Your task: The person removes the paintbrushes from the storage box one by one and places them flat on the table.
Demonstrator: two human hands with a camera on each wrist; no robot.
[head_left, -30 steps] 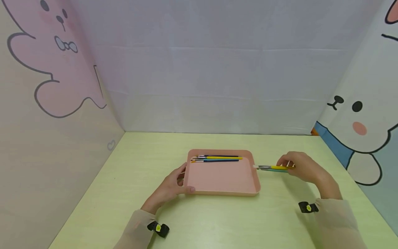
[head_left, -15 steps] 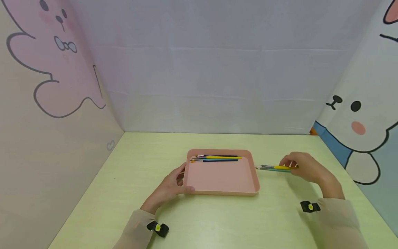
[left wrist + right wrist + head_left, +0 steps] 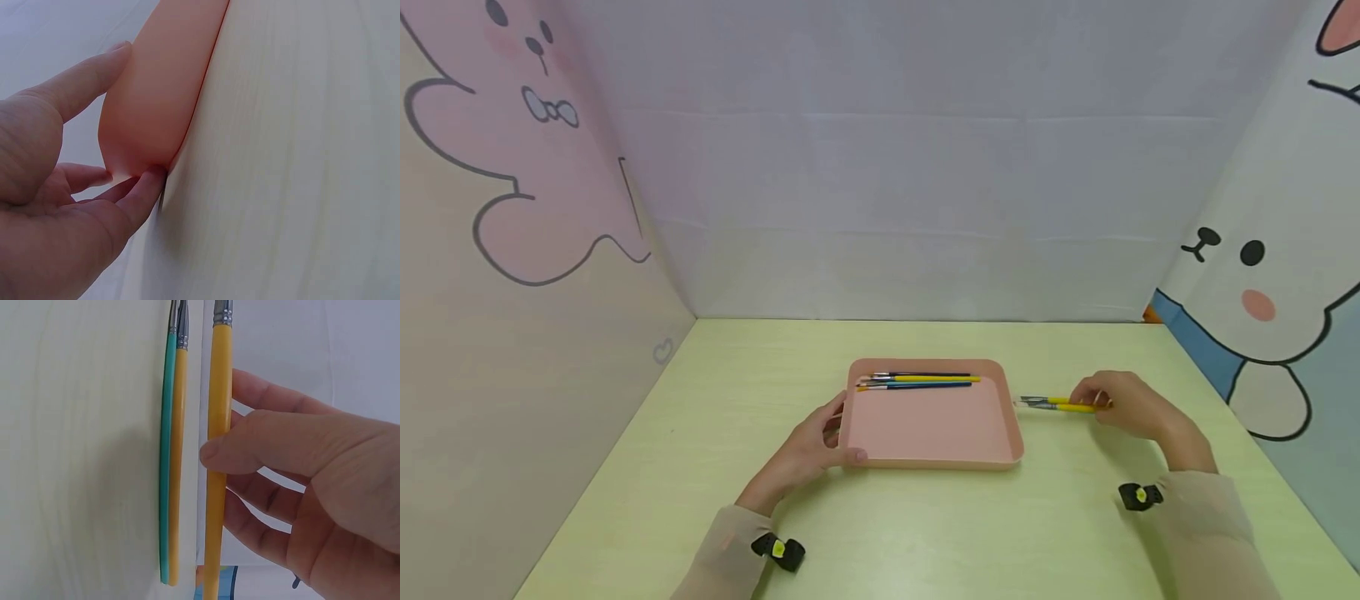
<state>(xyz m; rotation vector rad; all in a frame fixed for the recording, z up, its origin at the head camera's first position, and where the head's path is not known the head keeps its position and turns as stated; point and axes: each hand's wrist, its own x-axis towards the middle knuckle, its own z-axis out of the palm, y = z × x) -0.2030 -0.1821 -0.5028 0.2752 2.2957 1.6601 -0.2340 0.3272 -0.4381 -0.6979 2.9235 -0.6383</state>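
In the head view, my left hand (image 3: 808,442) grips the near left corner of a pink tray (image 3: 940,442). The left wrist view has the thumb at the tray's rim and fingers against its corner. Off the tray's right side, my right hand (image 3: 1131,406) holds a yellow paintbrush (image 3: 219,381) between thumb and fingers. Beside it in the right wrist view, a green paintbrush (image 3: 167,437) and another yellow paintbrush (image 3: 179,425) lie together on the table. Their bristles are out of that view.
Several paintbrushes (image 3: 925,379) with dark, yellow and blue handles lie side by side along the tray's far edge. The pale table (image 3: 940,533) ends at a white cloth wall (image 3: 880,208), with cartoon-printed panels left and right.
My right hand has shifted slightly with its yellow paintbrush. Two yellow handles now show beside the tray, where a yellow and a green one showed. The left hand keeps its grip.
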